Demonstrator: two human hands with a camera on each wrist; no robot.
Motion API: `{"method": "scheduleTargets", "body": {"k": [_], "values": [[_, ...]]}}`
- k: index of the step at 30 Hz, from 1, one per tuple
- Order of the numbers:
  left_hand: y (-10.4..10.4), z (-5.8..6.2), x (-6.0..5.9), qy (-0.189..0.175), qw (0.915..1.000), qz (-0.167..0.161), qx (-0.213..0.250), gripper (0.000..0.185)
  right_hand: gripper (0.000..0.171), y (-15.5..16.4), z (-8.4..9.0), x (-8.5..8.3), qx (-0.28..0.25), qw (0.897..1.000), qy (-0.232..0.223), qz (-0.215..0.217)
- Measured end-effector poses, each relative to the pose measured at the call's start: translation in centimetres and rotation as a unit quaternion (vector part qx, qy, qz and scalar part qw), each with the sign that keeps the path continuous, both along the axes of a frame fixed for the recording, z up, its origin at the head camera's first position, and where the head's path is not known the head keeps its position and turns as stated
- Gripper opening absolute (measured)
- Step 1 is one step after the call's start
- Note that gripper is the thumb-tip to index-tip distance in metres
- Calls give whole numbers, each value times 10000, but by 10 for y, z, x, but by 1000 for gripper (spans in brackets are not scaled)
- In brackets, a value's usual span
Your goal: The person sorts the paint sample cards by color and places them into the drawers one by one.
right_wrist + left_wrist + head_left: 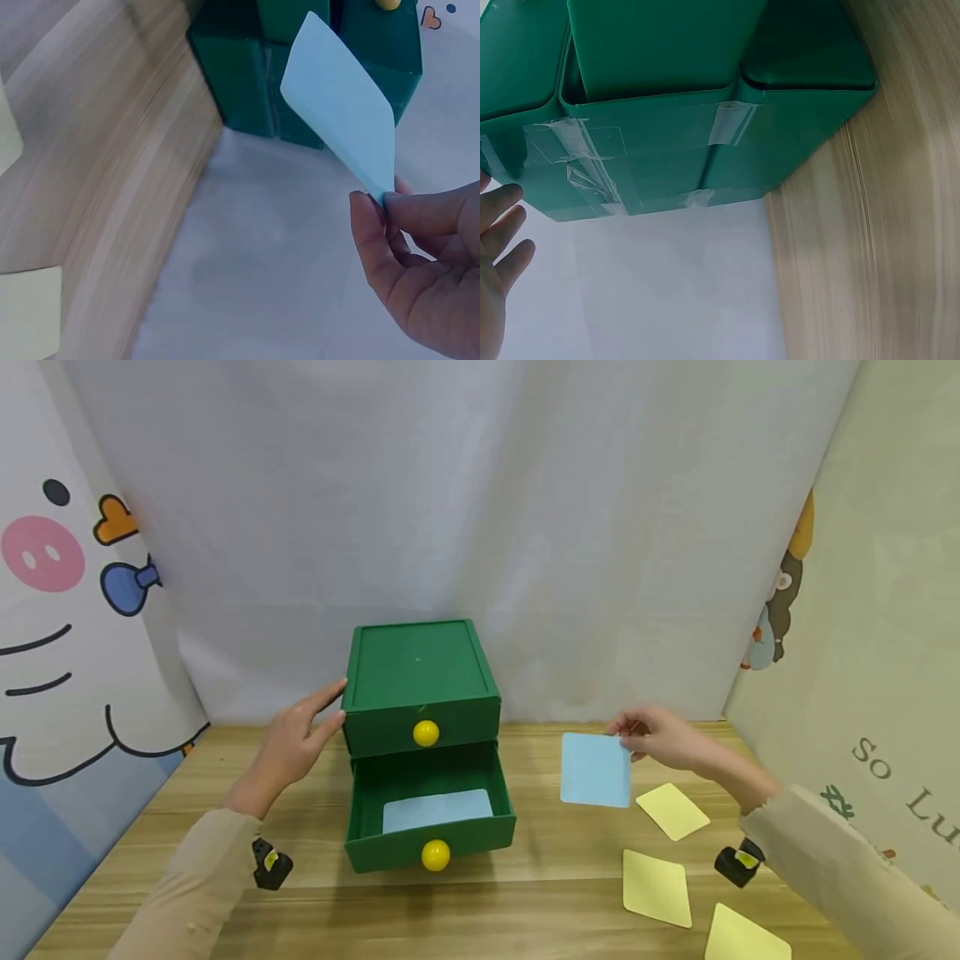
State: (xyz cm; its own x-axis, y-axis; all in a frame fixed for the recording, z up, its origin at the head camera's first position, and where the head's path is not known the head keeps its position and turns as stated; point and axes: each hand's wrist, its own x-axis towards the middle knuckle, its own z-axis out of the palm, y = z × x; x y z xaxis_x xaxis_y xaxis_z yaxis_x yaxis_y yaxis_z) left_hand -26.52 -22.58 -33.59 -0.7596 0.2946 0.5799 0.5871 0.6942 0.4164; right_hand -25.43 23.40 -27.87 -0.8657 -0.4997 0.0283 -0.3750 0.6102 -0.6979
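Green cabinet [420, 664] on the surface [570, 914], drawer [480, 837] pulled out with 1 blue card [438, 811] inside, someone's left hand [292, 739], fingers apart, at the cabinet's left side, right hand [667, 740] pinching another blue card [595, 770] right of the cabinet, 3 yellow cards [656, 888] farther right

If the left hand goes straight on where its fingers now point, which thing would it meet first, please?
The left hand would probably meet the green, box-shaped plastic drawer cabinet, at its upper left side. The fingertips lie at that edge in the head view; whether they touch it is unclear.
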Motion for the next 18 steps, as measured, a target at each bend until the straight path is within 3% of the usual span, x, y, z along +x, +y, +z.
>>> {"method": "scheduleTargets", "body": {"k": [10,18], "values": [[-2,2,0,-21,10000,4,30,46,17,-74,11,-16,-335,9991,46,260],[1,2,2,-17,10000,-8,-7,46,19,-128,16,-19,-411,9976,-32,563]]}}
